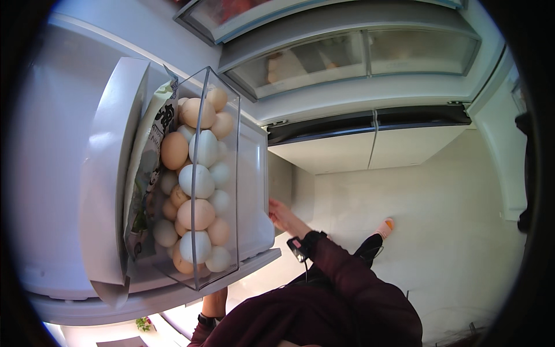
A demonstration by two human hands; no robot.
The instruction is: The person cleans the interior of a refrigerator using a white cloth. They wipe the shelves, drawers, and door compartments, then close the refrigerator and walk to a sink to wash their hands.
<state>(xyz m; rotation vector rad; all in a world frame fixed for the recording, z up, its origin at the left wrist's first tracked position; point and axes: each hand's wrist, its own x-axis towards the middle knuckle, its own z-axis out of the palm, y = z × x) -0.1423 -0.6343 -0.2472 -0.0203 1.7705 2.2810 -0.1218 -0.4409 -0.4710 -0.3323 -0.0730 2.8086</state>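
My right hand [281,215] reaches to the edge of a white refrigerator door [256,186]; its fingertips pass behind that edge, so its grip is unclear. My left forearm [215,302] goes up beneath the door, and the hand itself is out of view. Before me a clear plastic door bin [238,173] holds many brown and pale bluish eggs [196,214], heaped on one another. A printed plastic food packet [149,160] stands on edge beside the eggs. Along its other side runs a white curved panel [110,173].
Inside the refrigerator, clear-fronted drawers [416,52] hold blurred food. Below them are two closed lower door fronts [325,149] with black top edges. Another open door [490,130] stands at the right. A pink slipper [385,227] is on the pale floor [438,243].
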